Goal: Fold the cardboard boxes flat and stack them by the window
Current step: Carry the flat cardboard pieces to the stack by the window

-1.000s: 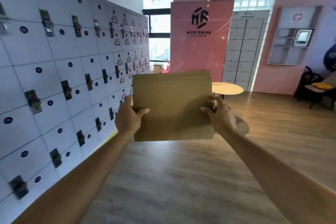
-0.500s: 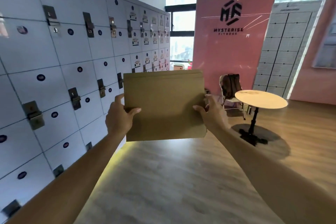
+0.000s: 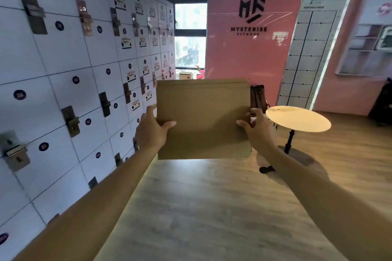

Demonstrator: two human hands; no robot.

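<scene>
Head cam: my left hand [image 3: 151,131] and right hand [image 3: 259,132] each pinch a side edge of the flattened cardboard box [image 3: 203,118], held upright out front, probably for carrying toward the window [image 3: 190,35].

White lockers [image 3: 63,82] line the left wall; a bright window [image 3: 190,34] lies ahead beside a pink panel [image 3: 250,53] — wood floor [image 3: 212,207], round white table [image 3: 298,118] right.

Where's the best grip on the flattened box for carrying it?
Take the flat box by its two short side edges, one hand from each side, thumbs on the near face, as the left hand and right hand do now. It is a thin upright panel, probably too wide for one hand to steady.
</scene>
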